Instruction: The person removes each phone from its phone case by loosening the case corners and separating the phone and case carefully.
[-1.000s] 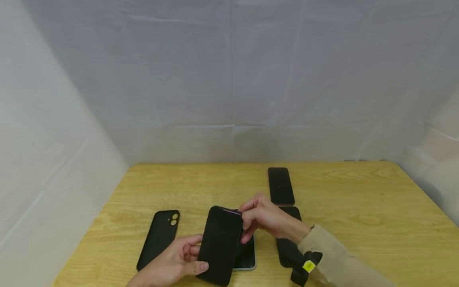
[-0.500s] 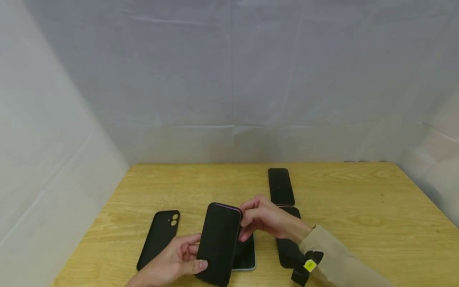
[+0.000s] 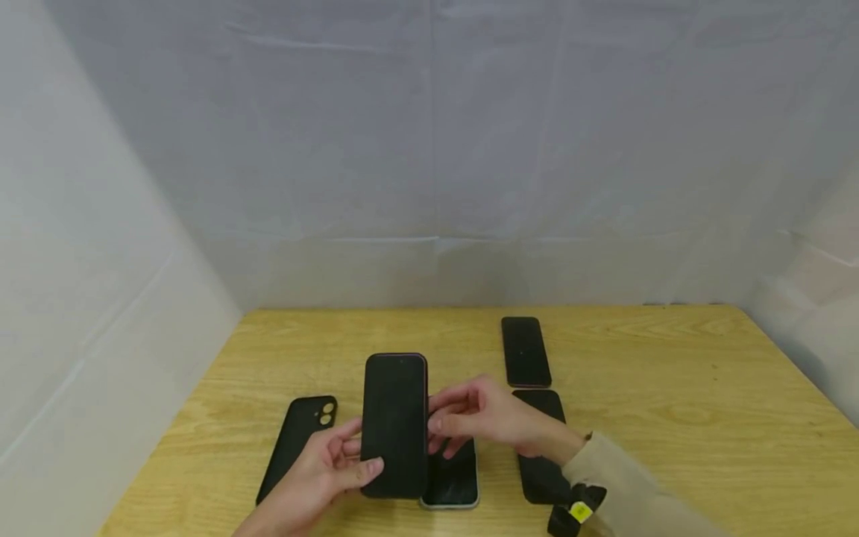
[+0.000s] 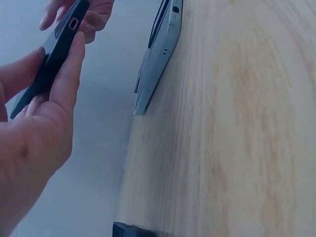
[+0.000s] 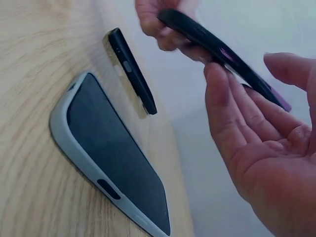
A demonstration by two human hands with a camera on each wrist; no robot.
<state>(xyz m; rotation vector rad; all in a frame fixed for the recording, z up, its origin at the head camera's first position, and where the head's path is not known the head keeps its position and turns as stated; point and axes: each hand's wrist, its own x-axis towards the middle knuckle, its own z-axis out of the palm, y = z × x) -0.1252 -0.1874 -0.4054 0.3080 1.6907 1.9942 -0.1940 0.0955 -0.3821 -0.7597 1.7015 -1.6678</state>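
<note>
A black-screened phone (image 3: 394,425) in a black case stands tilted up over the table's near side. My left hand (image 3: 329,466) grips its lower left part, thumb on the front and fingers behind. Along the phone's right side is my right hand (image 3: 490,418); in the right wrist view its fingers (image 5: 252,116) reach under the back of the case, and the thumb is held apart. A strip of purple phone edge (image 5: 282,100) shows out of the case there. The left wrist view shows the port cutout (image 4: 73,23) at the case's bottom end.
Behind the hands lies a phone in a pale grey case (image 3: 451,492). An empty black phone case (image 3: 295,440) with camera holes is at left. To the right lie a black phone (image 3: 526,350) and, nearer, another flat black phone-shaped thing (image 3: 543,473) partly under the right wrist.
The cased phone has turned from leaning right to nearly upright and moved slightly left and up. My right hand has slid from its upper right corner to mid-side, its thumb coming away.
</note>
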